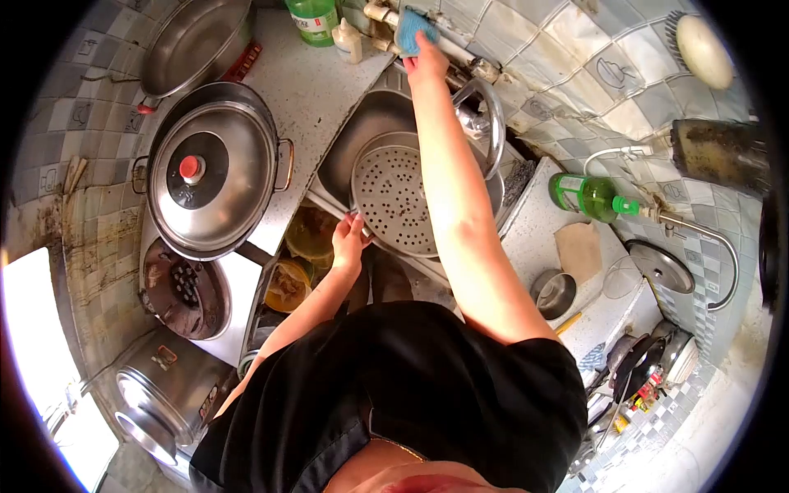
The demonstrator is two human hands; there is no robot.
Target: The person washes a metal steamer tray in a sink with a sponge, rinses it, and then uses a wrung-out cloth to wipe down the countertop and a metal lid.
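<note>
My right hand (427, 62) reaches over the sink to the back wall and grips a blue sponge (409, 34). The sponge is against the white pipes (454, 51) by the wall. My left hand (350, 240) is closed on the near-left edge of a round metal steamer pan (388, 193) with a perforated base. That pan rests over the sink (349, 135), and my right forearm hides part of it. A curved metal faucet (496, 123) stands just right of the forearm.
A large lidded wok (238, 177) is at left beside a metal basin (197, 41). Behind the sink are a green bottle (315, 20) and a white squeeze bottle (347, 41). On the right counter are a green spray bottle (585, 197) and a small metal bowl (554, 294).
</note>
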